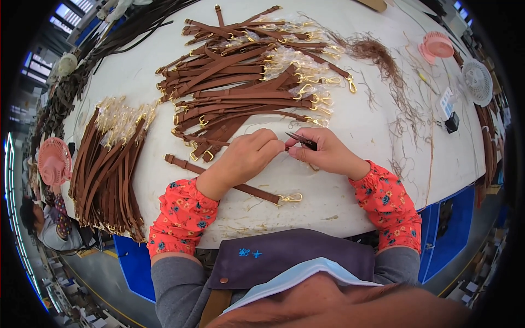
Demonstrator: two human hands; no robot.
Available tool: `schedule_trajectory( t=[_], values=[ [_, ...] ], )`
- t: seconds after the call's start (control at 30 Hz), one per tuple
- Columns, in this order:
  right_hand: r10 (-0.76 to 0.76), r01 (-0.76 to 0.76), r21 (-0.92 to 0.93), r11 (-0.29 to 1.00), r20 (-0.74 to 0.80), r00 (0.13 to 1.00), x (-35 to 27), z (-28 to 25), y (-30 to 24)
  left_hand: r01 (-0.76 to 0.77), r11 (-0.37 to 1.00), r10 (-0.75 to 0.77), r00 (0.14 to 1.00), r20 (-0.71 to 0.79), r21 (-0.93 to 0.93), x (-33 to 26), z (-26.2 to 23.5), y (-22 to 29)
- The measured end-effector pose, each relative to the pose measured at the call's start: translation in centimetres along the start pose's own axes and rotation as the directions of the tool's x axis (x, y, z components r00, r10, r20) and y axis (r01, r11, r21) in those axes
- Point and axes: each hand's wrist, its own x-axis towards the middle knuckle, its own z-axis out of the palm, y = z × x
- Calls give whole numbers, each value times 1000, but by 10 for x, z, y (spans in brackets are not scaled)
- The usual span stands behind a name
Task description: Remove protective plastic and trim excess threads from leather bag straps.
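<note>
My right hand [317,150] is closed round a pair of small dark thread snips [306,142], the pointed blades directed left. My left hand [249,156] is pinched just beside the blades. A tiny dark bit shows between the two hands, too small to name. Under my left wrist a single brown leather strap [254,191] lies slantwise on the table, with a gold snap hook [291,198] at its near right end. Beyond my hands spreads a large heap of brown straps [235,74] with gold hooks and buckles, many hooks wrapped in clear plastic.
A second pile of straps [109,175] lies along the left edge of the white table [339,213]. Loose brown thread [377,54] is tangled at the far right. Pink fans [54,161] stand at both sides, a white fan [477,82] at right. Another person [52,218] sits at far left.
</note>
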Motion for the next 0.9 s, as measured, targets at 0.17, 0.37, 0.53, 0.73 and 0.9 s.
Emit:
schedule_trajectory(
  t=[0.17, 0.37, 0.53, 0.73, 0.9],
  values=[
    [-146, 139, -77, 987, -104, 984, 6, 6, 15, -5, 999, 4, 999, -47, -34, 2, 4, -1],
    [-195, 185, -71, 980, -171, 966, 5, 4, 9, 10, 1000, -10, 998, -54, -6, 3, 3, 0],
    [-15, 34, 276, 961, -74, 997, 1, -4, 7, 29, 999, -30, 998, -53, -34, 3, 1, 2],
    [-75, 130, 729, 672, -108, 991, -1, -30, 4, -80, 997, 80, 996, -26, -14, 5, 2, -4],
    [-8, 202, 422, 884, -417, 909, 2, -33, 2, -66, 998, 66, 998, -13, 9, 2, 3, -4]
  ],
)
